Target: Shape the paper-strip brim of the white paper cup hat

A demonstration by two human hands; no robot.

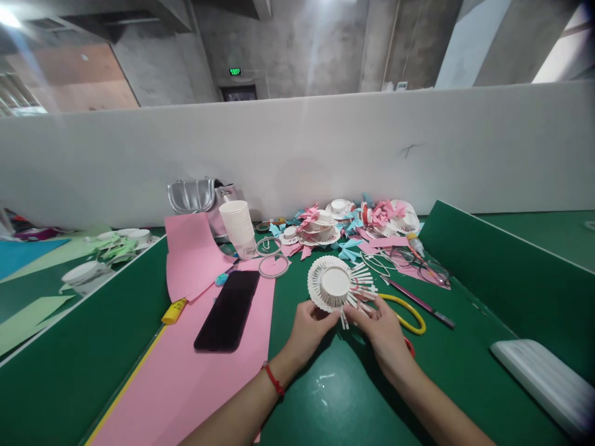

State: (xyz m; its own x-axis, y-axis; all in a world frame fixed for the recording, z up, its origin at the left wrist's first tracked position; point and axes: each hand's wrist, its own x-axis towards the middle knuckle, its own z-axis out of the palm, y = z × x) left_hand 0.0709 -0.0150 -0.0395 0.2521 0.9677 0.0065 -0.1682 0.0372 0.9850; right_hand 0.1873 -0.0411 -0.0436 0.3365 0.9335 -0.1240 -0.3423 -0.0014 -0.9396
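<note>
Head view: left hand [309,325] and right hand [381,331] pinch the fringed paper cup [332,284] with their fingers; phone [227,311] left, probably scissors [409,313] right.

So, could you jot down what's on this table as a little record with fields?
surface: green table
left hand: grips the rim of the cut paper cup
right hand: pinches the cup's fanned strips
left of hands: black phone on pink paper
right of hands: yellow loop
behind: stacked paper cups, pile of cup crafts
</note>
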